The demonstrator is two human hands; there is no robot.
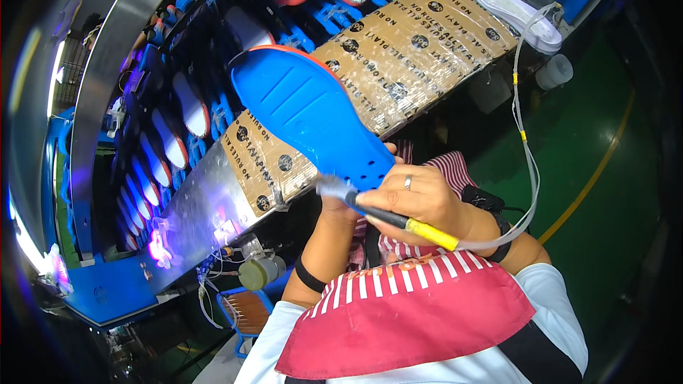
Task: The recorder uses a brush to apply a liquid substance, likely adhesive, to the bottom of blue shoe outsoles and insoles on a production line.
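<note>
A blue shoe sole [302, 110] with an orange rim is held tilted in front of me, its heel end towards my body. My left hand [340, 208] grips the heel from below, mostly hidden by the sole and the brush. My right hand [427, 195], with a ring on one finger, is closed around a brush [388, 219] with a black and yellow handle. The brush's bristles are blurred and lie at the left edge of the heel; whether they touch it I cannot tell. A clear tube [523, 128] runs from the handle's end up to the right.
A bench ledge covered with printed cardboard [420, 50] lies under the sole. Beyond it, shoe parts with orange edges [191, 103] stand on blue racks. A white sole [509, 3] rests at the ledge's far right. Below the ledge is a capped container [252, 274]. The floor [590, 213] is green.
</note>
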